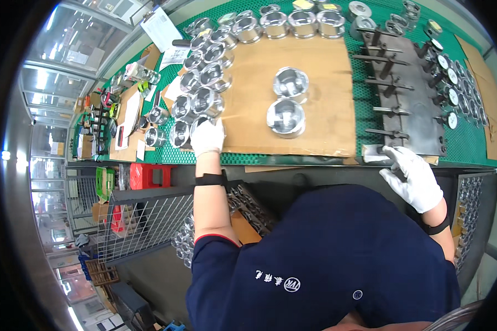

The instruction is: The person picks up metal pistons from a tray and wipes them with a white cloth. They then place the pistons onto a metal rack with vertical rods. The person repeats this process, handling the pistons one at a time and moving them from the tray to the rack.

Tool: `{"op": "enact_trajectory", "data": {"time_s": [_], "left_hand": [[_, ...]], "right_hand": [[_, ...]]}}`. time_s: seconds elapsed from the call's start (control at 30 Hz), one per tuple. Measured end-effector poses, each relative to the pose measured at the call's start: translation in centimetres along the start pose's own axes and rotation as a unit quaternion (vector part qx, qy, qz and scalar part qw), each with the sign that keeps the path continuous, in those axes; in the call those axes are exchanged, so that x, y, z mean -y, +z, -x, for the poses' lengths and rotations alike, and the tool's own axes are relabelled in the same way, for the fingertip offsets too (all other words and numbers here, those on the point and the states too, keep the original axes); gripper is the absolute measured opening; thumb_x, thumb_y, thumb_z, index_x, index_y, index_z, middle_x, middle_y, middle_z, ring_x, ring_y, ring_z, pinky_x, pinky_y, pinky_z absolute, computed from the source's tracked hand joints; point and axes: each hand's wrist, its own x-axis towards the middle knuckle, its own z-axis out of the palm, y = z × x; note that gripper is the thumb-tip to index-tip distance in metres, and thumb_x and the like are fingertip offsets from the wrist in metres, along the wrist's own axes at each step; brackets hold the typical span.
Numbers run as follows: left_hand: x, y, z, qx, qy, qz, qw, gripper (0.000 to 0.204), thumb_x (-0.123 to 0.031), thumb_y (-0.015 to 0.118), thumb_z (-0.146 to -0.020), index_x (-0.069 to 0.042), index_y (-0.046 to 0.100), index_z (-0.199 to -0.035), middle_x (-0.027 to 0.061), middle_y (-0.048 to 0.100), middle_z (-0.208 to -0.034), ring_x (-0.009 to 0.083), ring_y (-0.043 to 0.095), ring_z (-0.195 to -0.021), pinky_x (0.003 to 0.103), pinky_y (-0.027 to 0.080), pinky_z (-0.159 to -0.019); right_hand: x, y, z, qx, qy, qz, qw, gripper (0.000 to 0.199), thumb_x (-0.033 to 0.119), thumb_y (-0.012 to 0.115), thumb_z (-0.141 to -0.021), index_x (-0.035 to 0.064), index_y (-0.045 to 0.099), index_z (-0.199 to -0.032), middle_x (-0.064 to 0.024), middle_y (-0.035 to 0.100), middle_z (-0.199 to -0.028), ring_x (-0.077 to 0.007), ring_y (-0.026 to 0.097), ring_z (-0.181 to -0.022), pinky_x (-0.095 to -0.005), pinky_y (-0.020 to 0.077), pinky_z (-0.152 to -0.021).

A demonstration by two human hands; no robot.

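My left hand [208, 136], in a white glove, is closed over a shiny metal piston [221, 128] at the near end of the left-hand rows; its fingertips are partly hidden. Two more pistons, a far one [290, 83] and a near one [286, 118], stand apart on the brown cardboard sheet [320, 135]. My right hand [411, 177], also gloved, hovers at the bench's front edge with fingers apart and nothing visible in them. Close to its fingertips lies a folded white cloth [374, 153], beside the dark metal plate [419, 118].
Rows of pistons [274, 25] line the cardboard's far and left sides on a green mat [237, 159]. Dial gauges [452, 120] and rod-like fixtures [391, 111] stand on the plate. A wire mesh cart [143, 226] is below left; a clipboard [161, 30] leans at the back.
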Motion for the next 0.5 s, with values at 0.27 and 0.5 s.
{"op": "enact_trajectory", "data": {"time_s": [0.27, 0.5], "left_hand": [[-7.4, -6.5, 17.0, 0.13, -0.071, 0.665, 0.732, 0.033, -0.028, 0.056, -0.105, 0.001, 0.072, -0.101, 0.0071, 0.073, -0.095, 0.0116, 0.066, -0.085, 0.028, 0.052, -0.078], [-20.2, -12.8, 26.2, 0.167, 0.096, 0.702, 0.686, 0.025, -0.005, 0.059, -0.095, 0.004, 0.066, -0.118, -0.0003, 0.064, -0.093, 0.0061, 0.049, -0.075, 0.024, 0.04, -0.067]], "right_hand": [[-9.0, -4.4, 8.1, 0.004, 0.007, -0.035, 0.999, 0.049, 0.016, 0.081, -0.083, 0.0066, 0.063, -0.128, -0.0098, 0.064, -0.095, -0.022, 0.065, -0.074, -0.0354, 0.0546, -0.069], [-9.1, -6.1, 5.4, 0.08, -0.095, -0.174, 0.977, 0.07, 0.024, 0.083, -0.082, 0.0033, 0.052, -0.141, -0.0144, 0.062, -0.103, -0.0292, 0.063, -0.084, -0.0382, 0.0533, -0.076]]}}
